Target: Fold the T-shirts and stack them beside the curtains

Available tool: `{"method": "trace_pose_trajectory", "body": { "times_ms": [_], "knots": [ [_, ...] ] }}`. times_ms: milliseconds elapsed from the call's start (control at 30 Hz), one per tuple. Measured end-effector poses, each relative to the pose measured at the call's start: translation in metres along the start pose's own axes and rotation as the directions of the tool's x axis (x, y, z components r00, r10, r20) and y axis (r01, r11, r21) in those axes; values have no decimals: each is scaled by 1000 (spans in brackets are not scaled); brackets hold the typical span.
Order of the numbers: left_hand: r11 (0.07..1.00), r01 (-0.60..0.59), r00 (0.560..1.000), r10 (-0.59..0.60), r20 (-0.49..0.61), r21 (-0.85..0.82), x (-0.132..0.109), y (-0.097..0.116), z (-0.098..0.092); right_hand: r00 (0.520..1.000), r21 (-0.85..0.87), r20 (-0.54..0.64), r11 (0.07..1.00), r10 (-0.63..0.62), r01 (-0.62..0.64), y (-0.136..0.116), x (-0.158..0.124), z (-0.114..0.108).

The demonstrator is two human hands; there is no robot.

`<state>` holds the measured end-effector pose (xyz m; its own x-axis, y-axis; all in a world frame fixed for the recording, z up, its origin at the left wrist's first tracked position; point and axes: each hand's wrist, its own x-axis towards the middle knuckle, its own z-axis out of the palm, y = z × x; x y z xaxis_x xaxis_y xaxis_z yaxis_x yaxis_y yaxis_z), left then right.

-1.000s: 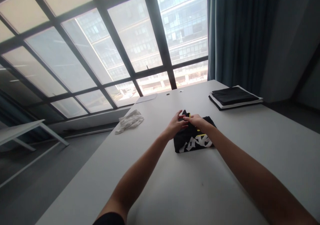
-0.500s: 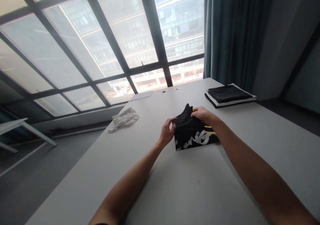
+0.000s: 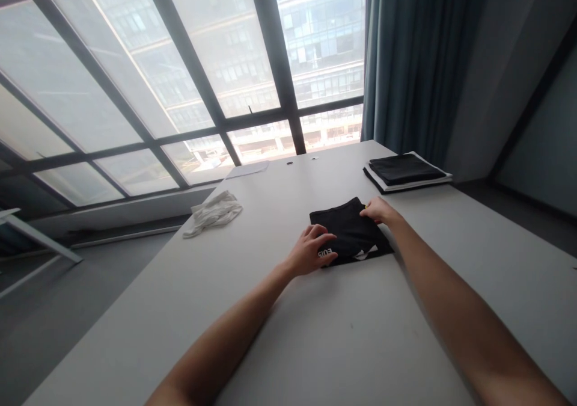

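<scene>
A folded black garment (image 3: 349, 228) with white print lies on the white table (image 3: 288, 316) in front of me. My left hand (image 3: 311, 249) rests on its near left corner, fingers spread over white lettering. At the far right corner my right hand (image 3: 381, 210) is closed, pinching the cloth, with a speck of yellow showing by the fingers. Part of the print is hidden under the fold.
A crumpled white cloth (image 3: 214, 213) lies by the table's left edge. To the far right sits a stack of folded black and white clothes (image 3: 406, 170). A pale flat sheet (image 3: 247, 169) is at the far left corner. Beyond are windows and a blue curtain (image 3: 406, 63).
The garment has been folded over, its right part now covering most of the white print and the yellow stripes. My left hand has moved nearer and spread; my right hand has shifted right.
</scene>
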<state>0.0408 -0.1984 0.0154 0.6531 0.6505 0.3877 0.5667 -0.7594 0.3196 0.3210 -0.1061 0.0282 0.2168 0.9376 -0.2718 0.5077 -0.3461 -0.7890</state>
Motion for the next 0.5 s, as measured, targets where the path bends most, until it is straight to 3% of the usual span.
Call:
{"method": "trace_pose_trajectory", "body": {
  "times_ms": [133,500],
  "knots": [
    [994,-108,990,105,97,30,-4,12,-7,1000,21,16,1000,13,-13,4,-1,-3],
    [972,-202,966,217,140,-118,-4,9,-7,1000,-79,3,997,2,-2,6,3,-14]
  ]
}}
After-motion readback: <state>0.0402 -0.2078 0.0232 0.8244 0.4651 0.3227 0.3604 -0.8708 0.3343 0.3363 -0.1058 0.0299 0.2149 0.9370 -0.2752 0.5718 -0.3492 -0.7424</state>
